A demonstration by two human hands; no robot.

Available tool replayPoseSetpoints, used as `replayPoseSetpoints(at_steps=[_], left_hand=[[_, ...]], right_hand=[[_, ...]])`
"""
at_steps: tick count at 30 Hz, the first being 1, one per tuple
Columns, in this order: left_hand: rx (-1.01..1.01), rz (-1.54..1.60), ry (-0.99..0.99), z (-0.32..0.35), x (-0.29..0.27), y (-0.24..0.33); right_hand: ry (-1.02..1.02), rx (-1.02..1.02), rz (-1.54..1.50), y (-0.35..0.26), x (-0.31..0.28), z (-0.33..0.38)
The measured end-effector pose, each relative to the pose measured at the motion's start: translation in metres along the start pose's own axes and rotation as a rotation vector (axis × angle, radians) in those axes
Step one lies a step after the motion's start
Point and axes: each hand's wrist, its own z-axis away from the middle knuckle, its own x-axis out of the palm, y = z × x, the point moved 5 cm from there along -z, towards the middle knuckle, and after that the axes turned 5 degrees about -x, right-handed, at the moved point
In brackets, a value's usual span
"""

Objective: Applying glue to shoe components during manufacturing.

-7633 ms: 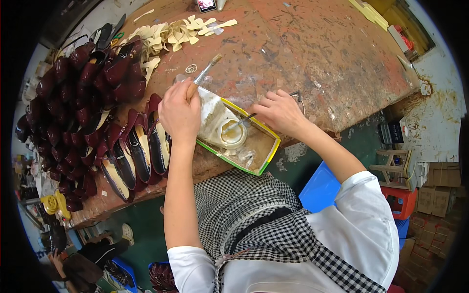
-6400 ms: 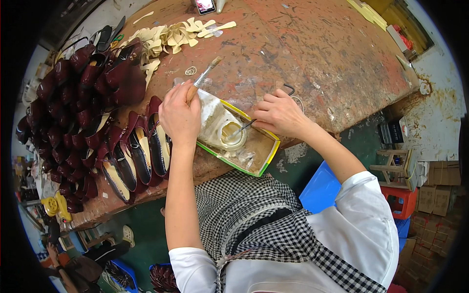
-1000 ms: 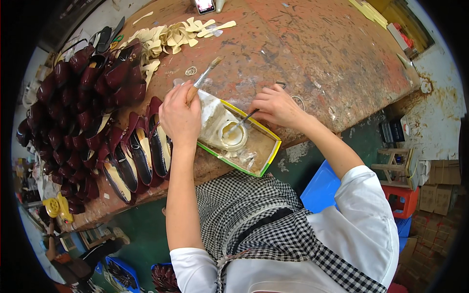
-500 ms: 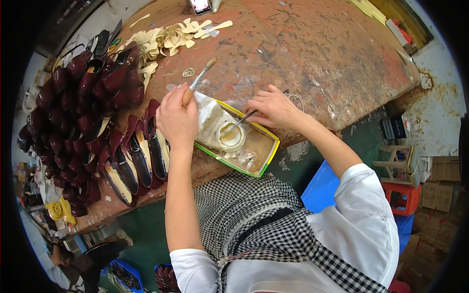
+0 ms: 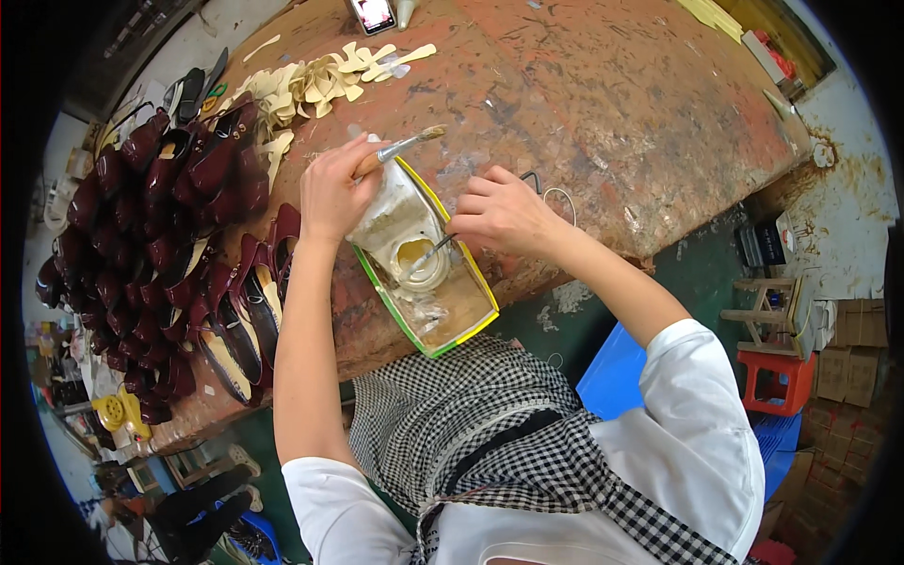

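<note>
My left hand (image 5: 337, 188) is closed around the wooden handle of a paintbrush (image 5: 407, 146), its bristles pointing right above the table. The hand is at the far left end of a yellow-and-green-edged cardboard box (image 5: 480, 323); whether it also grips the box is hidden. A jar (image 5: 428, 280) of yellowish liquid stands in the box, its rim coated whitish. My right hand (image 5: 499, 212) pinches a thin dark rod-like tool (image 5: 434, 250), which slants down into the jar's mouth. Behind that hand shows a dark bent end, seemingly the same tool's.
Glossy maroon shoes (image 5: 141, 245) are heaped at the left, with several beside my left forearm. Cream cut pieces (image 5: 320, 80) and a phone (image 5: 374, 14) lie farther back. A blue bin (image 5: 617, 372) and red stool (image 5: 777, 381) stand right. Another person (image 5: 188, 508) is at lower left.
The box with its jar has shifted left and turned. My left hand has moved slightly up, and the brush now points more to the right. My right hand has come a little left and down.
</note>
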Motion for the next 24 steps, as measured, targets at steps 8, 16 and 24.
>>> replayPoseSetpoints(at_steps=[8, 16, 24], left_hand=[[-0.150, -0.219, -0.014, 0.003, 0.004, 0.021], [-0.227, -0.114, 0.154, 0.018, 0.011, 0.011], [-0.244, -0.130, 0.161, 0.020, 0.016, 0.008]], right_hand=[[0.069, 0.080, 0.154, -0.006, -0.009, 0.005], [0.107, 0.176, 0.176, -0.024, -0.004, -0.002], [0.130, 0.085, 0.140, -0.025, -0.001, 0.004]])
